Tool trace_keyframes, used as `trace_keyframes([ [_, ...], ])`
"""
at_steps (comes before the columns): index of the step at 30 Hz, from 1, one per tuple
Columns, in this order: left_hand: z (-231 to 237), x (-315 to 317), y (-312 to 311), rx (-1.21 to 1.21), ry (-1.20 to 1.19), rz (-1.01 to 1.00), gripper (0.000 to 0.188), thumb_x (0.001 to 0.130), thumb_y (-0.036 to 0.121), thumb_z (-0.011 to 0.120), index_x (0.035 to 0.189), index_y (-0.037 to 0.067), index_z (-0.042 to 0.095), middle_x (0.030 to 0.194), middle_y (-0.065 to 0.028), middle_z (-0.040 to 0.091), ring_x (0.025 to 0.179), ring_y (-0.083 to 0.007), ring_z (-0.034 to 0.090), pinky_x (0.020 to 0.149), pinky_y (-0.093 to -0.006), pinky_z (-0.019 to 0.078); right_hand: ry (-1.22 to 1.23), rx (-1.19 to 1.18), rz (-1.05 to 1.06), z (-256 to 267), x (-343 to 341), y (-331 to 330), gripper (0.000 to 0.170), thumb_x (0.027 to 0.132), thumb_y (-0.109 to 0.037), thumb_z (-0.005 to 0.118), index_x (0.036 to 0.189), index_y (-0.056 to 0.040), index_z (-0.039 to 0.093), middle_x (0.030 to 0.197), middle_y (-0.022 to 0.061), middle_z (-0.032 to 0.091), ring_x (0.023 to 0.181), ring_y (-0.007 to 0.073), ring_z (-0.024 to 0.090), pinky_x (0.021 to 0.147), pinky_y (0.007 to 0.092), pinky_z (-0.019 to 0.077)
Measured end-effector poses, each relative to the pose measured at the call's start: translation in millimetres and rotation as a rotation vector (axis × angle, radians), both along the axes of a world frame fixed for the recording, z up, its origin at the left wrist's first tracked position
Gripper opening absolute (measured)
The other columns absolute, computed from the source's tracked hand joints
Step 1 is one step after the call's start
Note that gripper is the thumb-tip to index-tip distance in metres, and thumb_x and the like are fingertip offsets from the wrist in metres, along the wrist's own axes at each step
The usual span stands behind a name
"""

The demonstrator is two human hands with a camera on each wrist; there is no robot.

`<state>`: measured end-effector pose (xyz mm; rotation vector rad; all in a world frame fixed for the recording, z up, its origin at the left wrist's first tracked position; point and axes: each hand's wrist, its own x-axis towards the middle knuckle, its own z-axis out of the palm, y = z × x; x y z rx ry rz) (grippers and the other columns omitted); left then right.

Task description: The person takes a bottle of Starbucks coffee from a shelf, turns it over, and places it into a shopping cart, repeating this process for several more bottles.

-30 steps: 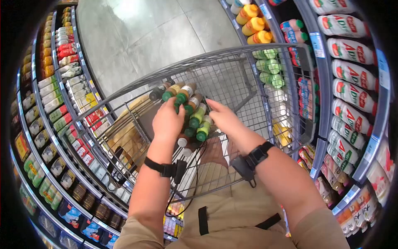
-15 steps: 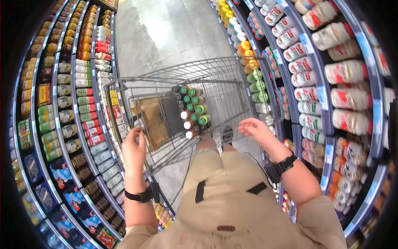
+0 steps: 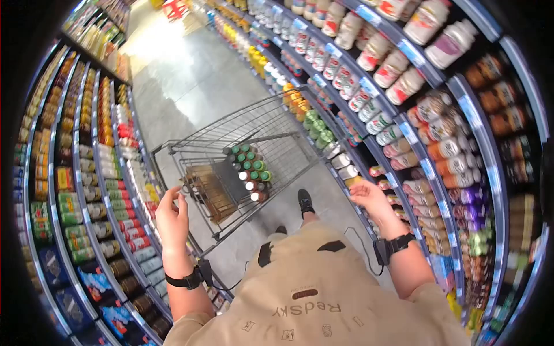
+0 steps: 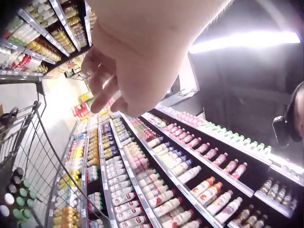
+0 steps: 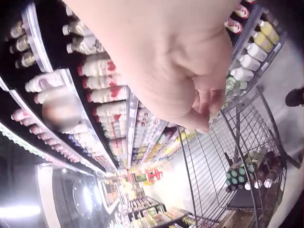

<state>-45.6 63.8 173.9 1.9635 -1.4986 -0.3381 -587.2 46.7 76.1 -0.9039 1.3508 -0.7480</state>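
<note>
My left hand (image 3: 172, 216) hangs in the air left of the shopping cart (image 3: 274, 137), fingers loosely bent with nothing in them. On the other side my right hand (image 3: 371, 199) hovers near the right-hand shelves, its fingers relaxed and holding nothing. Inside the cart, bottles (image 3: 251, 173) with green, white and dark caps stand packed together in rows. The left wrist view shows my left palm (image 4: 142, 71) above these bottles (image 4: 21, 199) and the cart's wire side. In the right wrist view, my right fingers (image 5: 211, 104) overlap the cart's edge, apart from the bottles (image 5: 247, 173).
A dark panel (image 3: 225, 179) and a brown cardboard piece (image 3: 202, 193) are in the cart beside the bottles. Shelves of packaged drinks (image 3: 124, 225) line the left, and shelves of white bottles (image 3: 378, 55) the right. Grey floor (image 3: 190, 86) runs ahead along the aisle.
Both hands have left the bottles in the cart and moved apart to either side. The body has straightened, the view has swung right, and the cart now appears farther off.
</note>
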Motion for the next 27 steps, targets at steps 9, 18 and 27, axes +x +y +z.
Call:
trace_keyframes([
  [9,-18.9,-55.6,3.0,0.036,0.126,-0.418,0.02,0.101,0.011,0.064,0.116,0.002,0.072,0.084,-0.0079,0.068,0.059,-0.0149,0.052,0.059,-0.0326,0.044,0.061,0.018,-0.44,30.2,2.3,202.9,0.03,0.087,0.007,0.073,0.114,-0.0051,0.069,0.105,0.0036,0.071,0.1,0.0132,0.068,0.087,0.0288,0.0552],
  [18,14.6,-150.1,1.0,-0.043,0.121,-0.721,0.019,0.103,0.011,0.062,0.117,0.001,0.071,0.087,-0.0099,0.07,0.061,-0.0153,0.05,0.059,-0.0337,0.0428,0.096,-0.077,-0.714,64.9,-18.9,322.8,0.029,0.089,0.003,0.074,0.116,-0.0044,0.069,0.103,0.0036,0.071,0.098,0.0136,0.066,0.087,0.0309,0.054],
  [27,42.0,-309.3,56.3,-0.074,0.096,-0.991,0.017,0.103,0.008,0.062,0.114,0.0,0.071,0.089,-0.01,0.074,0.056,-0.0157,0.055,0.056,-0.0324,0.0452,0.128,-0.186,-0.996,47.9,-74.7,488.4,0.027,0.09,0.002,0.073,0.116,-0.0037,0.071,0.103,0.0037,0.072,0.093,0.0132,0.066,0.085,0.0297,0.0533],
])
